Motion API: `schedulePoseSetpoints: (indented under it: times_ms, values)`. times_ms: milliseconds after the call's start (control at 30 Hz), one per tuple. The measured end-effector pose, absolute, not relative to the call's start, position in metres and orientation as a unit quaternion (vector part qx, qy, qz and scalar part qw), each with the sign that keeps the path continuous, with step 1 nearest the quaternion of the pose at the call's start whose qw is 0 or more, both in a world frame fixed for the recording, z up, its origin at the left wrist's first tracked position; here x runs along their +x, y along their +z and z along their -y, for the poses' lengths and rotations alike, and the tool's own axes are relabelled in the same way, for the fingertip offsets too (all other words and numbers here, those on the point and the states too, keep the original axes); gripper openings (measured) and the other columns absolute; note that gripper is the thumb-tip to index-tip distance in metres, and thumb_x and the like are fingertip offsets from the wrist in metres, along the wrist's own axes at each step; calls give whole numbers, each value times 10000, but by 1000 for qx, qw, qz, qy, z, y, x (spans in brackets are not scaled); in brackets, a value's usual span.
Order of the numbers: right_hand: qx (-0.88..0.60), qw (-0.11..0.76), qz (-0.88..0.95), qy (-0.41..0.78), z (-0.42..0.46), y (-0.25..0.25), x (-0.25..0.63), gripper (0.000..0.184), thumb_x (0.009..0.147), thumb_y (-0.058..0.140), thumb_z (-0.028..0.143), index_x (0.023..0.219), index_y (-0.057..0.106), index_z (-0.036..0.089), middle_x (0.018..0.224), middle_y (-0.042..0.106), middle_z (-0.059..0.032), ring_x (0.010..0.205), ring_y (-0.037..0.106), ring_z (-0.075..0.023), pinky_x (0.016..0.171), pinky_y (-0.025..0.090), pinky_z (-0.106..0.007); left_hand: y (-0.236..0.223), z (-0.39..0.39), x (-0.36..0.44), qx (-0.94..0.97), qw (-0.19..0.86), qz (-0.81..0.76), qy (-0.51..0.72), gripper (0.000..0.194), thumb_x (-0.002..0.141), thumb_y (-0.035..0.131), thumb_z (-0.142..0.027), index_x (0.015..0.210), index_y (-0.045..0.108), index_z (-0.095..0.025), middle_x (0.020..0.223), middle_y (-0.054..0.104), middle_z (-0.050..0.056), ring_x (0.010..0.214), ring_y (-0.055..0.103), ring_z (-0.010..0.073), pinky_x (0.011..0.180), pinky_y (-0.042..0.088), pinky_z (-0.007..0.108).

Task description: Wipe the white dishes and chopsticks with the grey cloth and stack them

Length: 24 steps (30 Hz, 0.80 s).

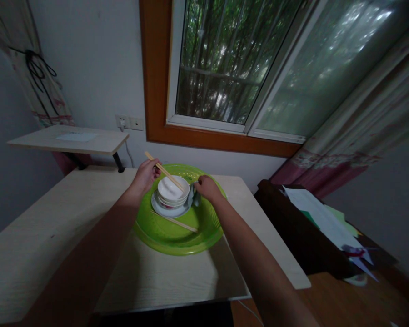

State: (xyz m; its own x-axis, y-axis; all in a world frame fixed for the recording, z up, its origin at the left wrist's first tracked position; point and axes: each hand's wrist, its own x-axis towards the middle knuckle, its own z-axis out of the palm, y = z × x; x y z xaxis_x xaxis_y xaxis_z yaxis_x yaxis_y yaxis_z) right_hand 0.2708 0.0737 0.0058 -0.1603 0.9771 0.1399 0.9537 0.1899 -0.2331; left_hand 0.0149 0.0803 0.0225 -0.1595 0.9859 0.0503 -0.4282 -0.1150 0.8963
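A round green tray (163, 236) lies on the pale wooden table (47, 236). On the tray, white bowls (172, 190) are stacked on a small plate (167, 212). My left hand (146, 174) is closed on a wooden chopstick (172, 178) that slants across the top bowl. A second chopstick (177, 222) rests on the tray in front of the plate. My right hand (207, 187) is closed on a small grey cloth (195, 198) pressed against the right side of the bowls.
A low shelf (68, 140) with a sheet of paper stands at the table's far left, below a wall socket (129, 122). A window (231, 68) is behind. A dark cabinet (293, 227) with papers sits to the right, beside a curtain.
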Motion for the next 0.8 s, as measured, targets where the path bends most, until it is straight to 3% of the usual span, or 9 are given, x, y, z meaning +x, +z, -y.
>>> schedulePoseSetpoints:
  times_ms: [100, 200, 267, 433, 567, 800]
  values:
    - [-662, 293, 670, 164, -80, 5, 274, 350, 886, 440, 360, 889, 713, 141, 861, 736, -93, 765, 661, -176, 679, 485, -235, 21, -79, 15, 377, 518, -399, 656, 151, 824, 630, -295, 775, 582, -161, 647, 574, -10, 497, 516, 67, 453, 347, 174]
    - [-634, 397, 579, 325, -84, 0, 279, 356, 861, 405, 390, 826, 670, 154, 685, 672, -32, 571, 588, -149, 524, 441, -222, 21, -75, 18, 413, 517, -390, 640, 217, 863, 609, -355, 771, 588, -159, 627, 570, -2, 490, 521, 78, 459, 365, 187]
    - [-617, 418, 549, 378, -85, -3, 281, 330, 830, 434, 402, 765, 644, 157, 600, 621, -13, 499, 538, -144, 470, 410, -227, 21, -72, 20, 442, 524, -376, 623, 261, 868, 620, -398, 773, 597, -155, 612, 562, 1, 483, 522, 85, 456, 374, 196]
    - [-564, 374, 566, 472, -81, -3, 282, 222, 730, 558, 379, 671, 622, 175, 578, 614, -1, 502, 521, -146, 477, 406, -239, 18, -68, 24, 493, 539, -357, 582, 312, 869, 634, -457, 791, 608, -156, 580, 549, -6, 433, 507, 88, 408, 358, 203]
    - [-540, 400, 562, 483, -83, 1, 283, 244, 728, 523, 403, 684, 618, 183, 606, 625, -2, 553, 554, -159, 521, 427, -243, 16, -69, 25, 503, 542, -345, 578, 296, 862, 648, -460, 885, 588, -170, 621, 605, -4, 463, 574, 110, 428, 421, 211]
    - [-564, 489, 573, 339, -88, 8, 293, 289, 732, 454, 455, 667, 582, 205, 642, 582, 17, 673, 541, -163, 616, 429, -241, 20, -64, 28, 517, 537, -339, 574, 331, 834, 696, -450, 870, 591, -139, 712, 693, 54, 610, 681, 148, 583, 546, 253]
